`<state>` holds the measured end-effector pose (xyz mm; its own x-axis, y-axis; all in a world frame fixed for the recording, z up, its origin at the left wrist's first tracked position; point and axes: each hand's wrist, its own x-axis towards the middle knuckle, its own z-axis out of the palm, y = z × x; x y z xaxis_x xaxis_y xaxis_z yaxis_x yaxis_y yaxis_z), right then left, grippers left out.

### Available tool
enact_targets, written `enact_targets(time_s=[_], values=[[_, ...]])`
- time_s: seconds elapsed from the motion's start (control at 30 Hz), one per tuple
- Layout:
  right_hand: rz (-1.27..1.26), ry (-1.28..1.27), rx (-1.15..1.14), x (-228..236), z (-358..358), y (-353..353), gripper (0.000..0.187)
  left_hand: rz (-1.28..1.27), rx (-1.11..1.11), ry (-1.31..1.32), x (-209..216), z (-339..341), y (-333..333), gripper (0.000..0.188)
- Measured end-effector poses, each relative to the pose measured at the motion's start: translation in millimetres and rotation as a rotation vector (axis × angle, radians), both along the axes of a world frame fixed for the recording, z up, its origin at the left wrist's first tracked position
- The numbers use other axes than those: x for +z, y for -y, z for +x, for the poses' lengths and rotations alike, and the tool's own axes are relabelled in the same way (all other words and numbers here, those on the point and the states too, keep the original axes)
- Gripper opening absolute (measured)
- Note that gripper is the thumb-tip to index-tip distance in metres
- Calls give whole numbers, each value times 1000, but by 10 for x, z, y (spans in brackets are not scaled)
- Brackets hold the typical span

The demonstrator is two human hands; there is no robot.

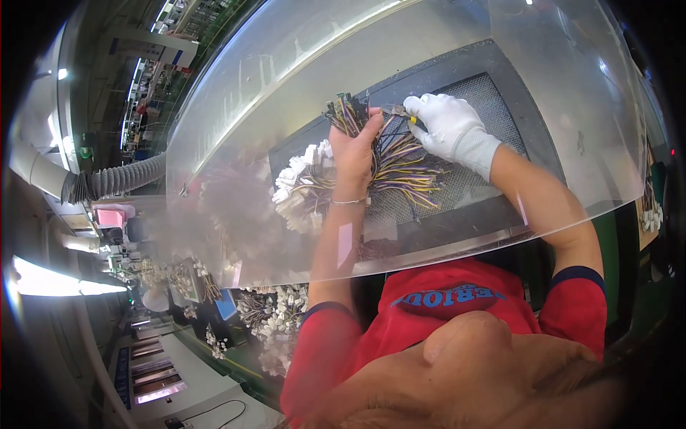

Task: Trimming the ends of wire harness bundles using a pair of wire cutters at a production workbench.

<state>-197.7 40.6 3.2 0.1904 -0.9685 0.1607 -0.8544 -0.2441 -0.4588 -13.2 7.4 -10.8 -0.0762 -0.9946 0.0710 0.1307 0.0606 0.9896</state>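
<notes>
My bare left hand (354, 146) is shut around a bundle of thin purple, yellow and black wires (400, 168), gripping it near its upper end. The wires fan out below the hand and end in a cluster of white plastic connectors (296, 189) to its left. My right hand (446, 125) wears a white glove and pinches the wire tips at the top of the bundle, right beside my left fingers. Whether it also holds a small tool is too small to tell. Both hands work over a grey mesh panel (486, 96) behind a clear curved shield (286, 86).
A dark frame (457, 222) surrounds the mesh panel. More wire harnesses with white connectors (275, 311) lie at the lower left, beside a grey flexible duct (114, 179). A small pile of white connectors (652, 218) sits at the far right edge.
</notes>
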Motion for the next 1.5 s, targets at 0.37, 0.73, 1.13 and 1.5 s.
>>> enact_targets(time_s=[0.37,0.73,1.13,1.5], values=[[109,86,16,-1,26,30,23,38,-3,-53,64,-14,-24,22],[0,888,-24,-217,13,212,22,-4,-166,190,-7,-36,-5,24],[223,1237,67,-249,83,184,13,194,-253,2,129,-45,-46,16],[-124,175,-62,-34,-6,54,33,45,34,-54,3,9,38,16]])
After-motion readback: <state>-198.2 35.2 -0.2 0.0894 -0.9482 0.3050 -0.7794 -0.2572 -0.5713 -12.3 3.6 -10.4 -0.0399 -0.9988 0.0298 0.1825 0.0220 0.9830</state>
